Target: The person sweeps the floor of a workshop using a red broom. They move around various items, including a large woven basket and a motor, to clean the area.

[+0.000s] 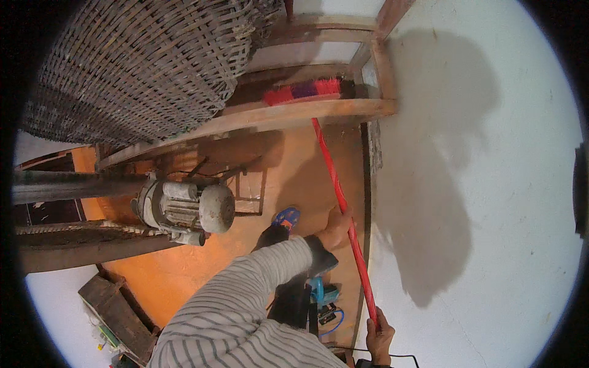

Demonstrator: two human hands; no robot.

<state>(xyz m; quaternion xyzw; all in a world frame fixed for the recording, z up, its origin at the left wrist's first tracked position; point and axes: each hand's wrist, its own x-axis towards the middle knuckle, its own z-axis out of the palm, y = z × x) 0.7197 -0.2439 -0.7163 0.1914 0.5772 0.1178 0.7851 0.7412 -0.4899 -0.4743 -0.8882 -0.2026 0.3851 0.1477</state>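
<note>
My left hand (338,225), in a striped sleeve, grips the middle of a long red broom handle (331,168). Lower down, my right hand (379,333) is closed around the handle's near end. The handle slants away from me along the white wall. Its far end goes out of sight at a wooden beam (257,118). Just beyond that beam shows a broom head (306,90) with red and dark purple bristles; the beam hides where it meets the handle.
A woven basketwork piece (152,69) looms at upper left. Below it, a dusty electric motor (184,207) juts out. A white wall (515,193) borders the right. On the orange floor (142,276) are a teal power tool (324,292) and my blue shoe (287,217). A wooden box (115,313) stands lower left.
</note>
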